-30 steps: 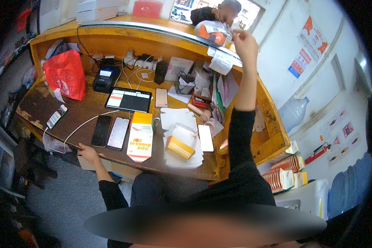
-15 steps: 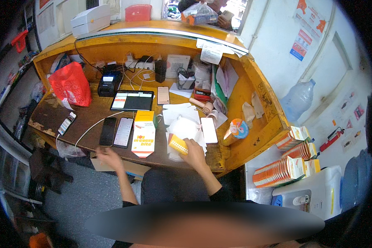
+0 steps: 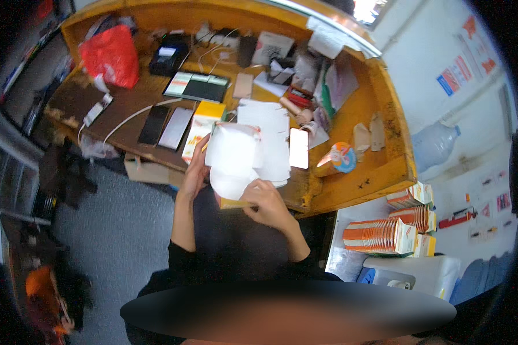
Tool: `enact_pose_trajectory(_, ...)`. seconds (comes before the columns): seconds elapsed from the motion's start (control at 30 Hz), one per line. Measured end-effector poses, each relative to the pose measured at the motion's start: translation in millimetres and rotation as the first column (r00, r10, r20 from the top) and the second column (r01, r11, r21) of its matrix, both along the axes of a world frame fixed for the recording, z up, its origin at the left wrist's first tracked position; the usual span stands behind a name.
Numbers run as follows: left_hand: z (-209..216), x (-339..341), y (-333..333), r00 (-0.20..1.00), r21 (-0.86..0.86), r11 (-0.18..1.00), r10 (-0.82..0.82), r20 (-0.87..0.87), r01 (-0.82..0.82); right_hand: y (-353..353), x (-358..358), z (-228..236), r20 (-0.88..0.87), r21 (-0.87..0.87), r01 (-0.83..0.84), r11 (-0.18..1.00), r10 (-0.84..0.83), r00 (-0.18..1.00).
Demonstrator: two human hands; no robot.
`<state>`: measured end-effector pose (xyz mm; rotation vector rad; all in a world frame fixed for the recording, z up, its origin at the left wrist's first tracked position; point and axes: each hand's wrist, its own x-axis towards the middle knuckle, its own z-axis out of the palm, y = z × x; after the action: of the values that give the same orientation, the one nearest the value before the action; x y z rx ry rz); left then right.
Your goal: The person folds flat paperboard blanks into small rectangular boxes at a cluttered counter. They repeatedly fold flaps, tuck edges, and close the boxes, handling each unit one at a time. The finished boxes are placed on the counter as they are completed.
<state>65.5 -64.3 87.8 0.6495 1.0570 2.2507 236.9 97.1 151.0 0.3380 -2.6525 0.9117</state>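
Between my hands is a paper carton (image 3: 233, 146), its white inner side facing up and a strip of yellow showing along its lower edge. My left hand (image 3: 194, 171) wraps round its left side. At its lower right flap, my right hand (image 3: 269, 204) has bent fingers closed on the edge. Beneath and behind it lies a pile of flat white carton sheets (image 3: 273, 138) on the desk. A printed white and yellow carton (image 3: 204, 125) lies just beyond my left hand, partly covered.
Left of the cartons lie two phones, one dark (image 3: 153, 125) and one lighter (image 3: 176, 128). A white-screened phone (image 3: 299, 148) and a cone-shaped package (image 3: 338, 157) are to the right. Stacked folded cartons (image 3: 377, 237) stand on the side surface. The tablet (image 3: 197, 87) sits farther back.
My left hand has come up from beside the desk edge and taken hold of the carton. My right hand has brought the carton nearer, and its white inside now shows. The whole view has shifted.
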Motion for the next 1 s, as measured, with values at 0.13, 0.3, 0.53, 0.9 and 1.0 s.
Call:
enact_pose_trajectory(0.13, 0, -4, -26, 0.981, -0.084, 0.994, 0.085, 0.175, -0.071, -11, -2, 9, 0.051, 0.048, -0.137, 0.989, 0.134, 0.990)
enact_pose_trajectory(0.3, -9, 1, -46, 0.969, -0.154, 0.985, 0.111, 0.219, -0.078, -25, -7, 12, 0.080, 0.005, -0.261, 0.965, 0.260, 0.962)
enact_pose_trajectory(0.53, -8, 8, -58, 0.999, -0.407, 0.913, 0.014, -0.052, -0.034, -37, -9, 8, 0.137, 0.172, -0.374, 0.911, 0.354, 0.925)
enact_pose_trajectory(0.9, 2, 23, -86, 0.962, -0.303, 0.925, 0.167, -0.215, -0.229, -60, -4, -1, 0.263, 0.233, -0.577, 0.782, 0.521, 0.812)
enact_pose_trajectory(1.0, 2, 28, -95, 0.935, -0.212, 0.944, 0.181, -0.306, -0.252, -64, -6, 1, 0.299, 0.265, -0.632, 0.728, 0.561, 0.772)
